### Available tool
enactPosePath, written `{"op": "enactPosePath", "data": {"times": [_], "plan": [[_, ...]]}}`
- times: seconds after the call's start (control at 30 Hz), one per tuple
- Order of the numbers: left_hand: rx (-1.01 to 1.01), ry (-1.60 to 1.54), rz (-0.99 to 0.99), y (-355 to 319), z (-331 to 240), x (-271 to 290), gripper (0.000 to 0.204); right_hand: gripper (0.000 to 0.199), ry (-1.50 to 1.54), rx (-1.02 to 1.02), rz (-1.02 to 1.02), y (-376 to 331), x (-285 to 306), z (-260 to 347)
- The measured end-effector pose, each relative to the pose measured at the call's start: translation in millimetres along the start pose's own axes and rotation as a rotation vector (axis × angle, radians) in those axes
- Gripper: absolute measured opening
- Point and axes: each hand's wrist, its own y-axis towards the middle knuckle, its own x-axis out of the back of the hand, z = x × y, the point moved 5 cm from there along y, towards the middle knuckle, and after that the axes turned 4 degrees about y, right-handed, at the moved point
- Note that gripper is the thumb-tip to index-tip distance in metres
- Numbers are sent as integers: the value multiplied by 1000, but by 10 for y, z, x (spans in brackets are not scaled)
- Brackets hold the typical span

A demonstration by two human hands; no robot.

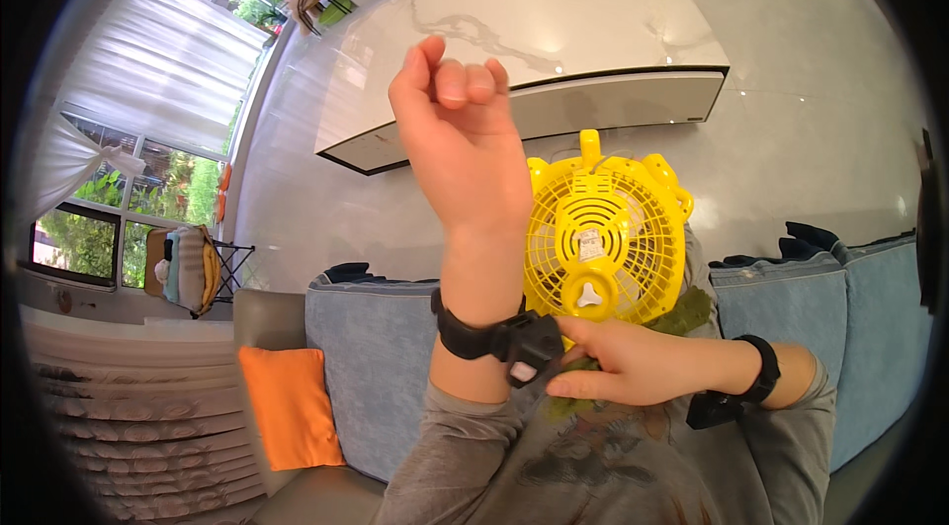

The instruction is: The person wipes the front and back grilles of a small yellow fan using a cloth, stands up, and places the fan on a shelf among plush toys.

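In the middle of the scene, the left hand [460, 144] is raised with its fingers curled loosely into an empty fist. A black wrist strap [494, 339] is worn just below it. The strap's buckle is pinched by the fingertips of the right hand [618, 362], which is reached across from the right, so the right hand is the nearer one. The strap's long axis is wrapped crosswise around the left wrist. Just behind both hands, a yellow fan [605, 240] is seen upright against a blue sofa [371, 367], with an orange cushion [289, 406] at near left.
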Motion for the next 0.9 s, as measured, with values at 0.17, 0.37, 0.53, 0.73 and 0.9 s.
{"op": "enactPosePath", "data": {"times": [0.17, 0.37, 0.53, 0.73, 0.9], "plan": [[427, -399, -237, 213, 133, 639, 7, 51, -63, -114, -64, -176, 246, 276], [478, -542, -225, 177, 154, 708, 7, 46, -211, -1, -40, -70, 200, 176], [119, -124, -246, 58, 118, 540, 8, 43, -272, -10, 64, 74, -30, 55], [-1046, 1110, 342, -403, -109, -17, 4, 39, -359, -29, 65, 13, -61, -32], [-626, 1310, 558, -440, -40, 53, 4, 34, -330, -61, 20, -360, 232, 70]]}}
